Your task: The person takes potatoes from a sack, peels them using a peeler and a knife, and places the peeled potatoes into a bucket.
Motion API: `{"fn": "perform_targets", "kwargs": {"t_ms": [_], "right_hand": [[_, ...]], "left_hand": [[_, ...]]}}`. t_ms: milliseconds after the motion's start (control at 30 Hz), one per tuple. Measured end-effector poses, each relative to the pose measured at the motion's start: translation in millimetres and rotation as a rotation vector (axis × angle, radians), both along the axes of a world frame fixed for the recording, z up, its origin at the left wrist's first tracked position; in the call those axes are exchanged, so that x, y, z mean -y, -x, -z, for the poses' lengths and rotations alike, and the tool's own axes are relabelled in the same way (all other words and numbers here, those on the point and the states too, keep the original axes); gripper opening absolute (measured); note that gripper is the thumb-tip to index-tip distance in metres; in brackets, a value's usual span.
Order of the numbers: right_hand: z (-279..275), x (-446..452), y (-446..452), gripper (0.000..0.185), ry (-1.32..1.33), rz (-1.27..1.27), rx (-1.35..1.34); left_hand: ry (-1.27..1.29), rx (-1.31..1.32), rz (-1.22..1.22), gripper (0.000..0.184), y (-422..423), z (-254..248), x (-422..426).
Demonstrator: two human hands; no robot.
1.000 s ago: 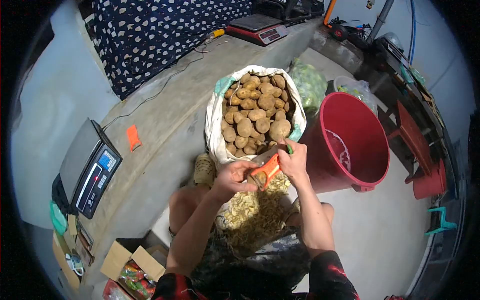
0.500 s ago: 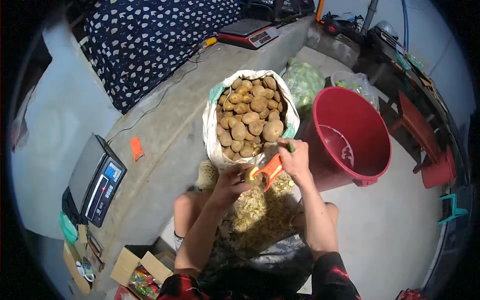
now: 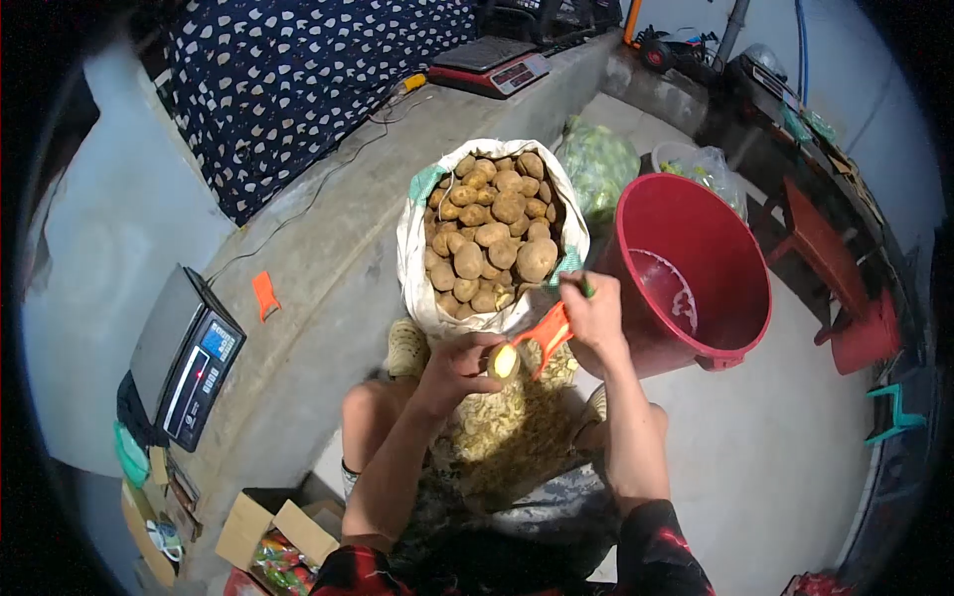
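Note:
My left hand (image 3: 455, 374) is closed around a potato (image 3: 504, 364) that shows a bare yellow patch with brown skin around it. In my right hand (image 3: 594, 313) is an orange peeler (image 3: 544, 339), its head just right of the potato and apart from it. A bit of green sticks out at the top of my right fist. Beneath both hands lies a heap of potato peelings (image 3: 507, 427). Just beyond them stands a white sack (image 3: 411, 238) full of unpeeled brown potatoes, with its rim rolled open.
A large red bucket (image 3: 730, 343) stands right of the sack, with a bag of green vegetables (image 3: 599, 164) behind it. On the concrete ledge at left are a digital scale (image 3: 189, 363) and an orange tool (image 3: 264, 295). A cardboard box (image 3: 245, 531) sits at lower left.
The peeler has moved off the potato to the right and slightly down. More yellow flesh now shows on the potato. My left hand still holds it.

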State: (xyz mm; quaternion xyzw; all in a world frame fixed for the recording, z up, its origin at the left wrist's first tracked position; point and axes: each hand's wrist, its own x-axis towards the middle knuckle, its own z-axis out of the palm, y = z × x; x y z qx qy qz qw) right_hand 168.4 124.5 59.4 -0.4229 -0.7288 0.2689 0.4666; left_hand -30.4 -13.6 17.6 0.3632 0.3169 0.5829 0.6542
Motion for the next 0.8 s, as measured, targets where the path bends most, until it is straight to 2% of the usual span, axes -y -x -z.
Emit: {"fn": "perform_targets", "kwargs": {"t_ms": [33, 67, 133, 167, 200, 233, 267, 333, 367, 400, 467, 533, 567, 600, 667, 700, 733, 800], "right_hand": [[-14.4, 14.5, 6.6, 0.02, -0.041, -0.062, 0.04], [-21.3, 18.2, 5.6, 0.019, -0.171, -0.087, 0.316], [-16.4, 12.8, 5.4, 0.017, -0.181, -0.085, 0.165], [1.5, -0.1, 1.0, 0.018, -0.069, 0.025, 0.125], [-2.9, -8.7, -4.0, 0.02, -0.025, 0.112, 0.369], [-4.7, -9.7, -7.2, 0.021, 0.113, 0.118, 0.269], [-6.7, -10.0, -10.4, 0.022, 0.25, 0.126, 0.165], [-15.0, 3.5, 1.7, 0.023, 0.05, 0.002, 0.025], [-21.2, 15.8, 8.5, 0.023, 0.082, -0.029, 0.006], [-30.0, 23.1, 10.9, 0.021, -0.033, -0.074, 0.124], [-19.2, 17.9, 8.2, 0.018, -0.355, -0.007, 0.212], [-2.2, -0.1, 0.7, 0.018, 0.011, 0.093, 0.147], [2.8, -9.9, -7.0, 0.02, -0.037, 0.153, 0.362], [-0.9, -8.9, -6.5, 0.02, -0.043, 0.159, 0.357], [-5.4, 0.7, -2.3, 0.022, 0.187, 0.077, -0.006], [-13.9, 13.1, 5.8, 0.024, 0.015, 0.021, -0.03], [-18.2, 21.5, 9.8, 0.022, -0.12, -0.033, 0.045], [-19.0, 20.4, 5.4, 0.021, -0.334, 0.012, 0.265]], "left_hand": [[0.001, 0.008, -0.006, 0.062, -2.4, -1.2, -0.3], [-0.055, -0.025, -0.02, 0.063, -4.4, -4.6, -0.8], [-0.103, -0.063, -0.03, 0.064, -1.1, -5.8, 1.8], [-0.144, -0.219, 0.005, 0.064, 4.2, -6.0, 3.2], [-0.188, -0.374, 0.039, 0.064, 7.2, -7.5, 3.5], [-0.11, -0.189, 0.109, 0.065, 6.5, -13.8, 8.9], [-0.116, -0.193, 0.112, 0.065, 5.7, -14.2, 7.5], [0.043, -0.021, -0.022, 0.064, -0.1, -10.1, 4.6], [0.055, 0.126, -0.006, 0.065, 2.9, -7.1, 4.6], [0.057, 0.131, -0.013, 0.065, 0.7, -6.9, 3.0], [-0.082, 0.029, -0.041, 0.068, -4.9, -7.7, 1.2], [-0.058, 0.021, -0.013, 0.071, -2.9, -4.0, 4.5], [-0.052, 0.037, 0.03, 0.07, -0.1, -7.0, 6.6], [-0.047, 0.049, 0.075, 0.069, 2.0, -11.2, 7.6], [0.003, 0.122, 0.039, 0.067, -1.4, -15.2, 5.9], [-0.021, 0.134, 0.012, 0.066, -1.6, -9.4, 2.7], [-0.042, 0.147, -0.018, 0.065, -3.0, -6.8, 1.7], [-0.038, 0.054, -0.002, 0.064, -4.9, -4.6, 4.5]]}}
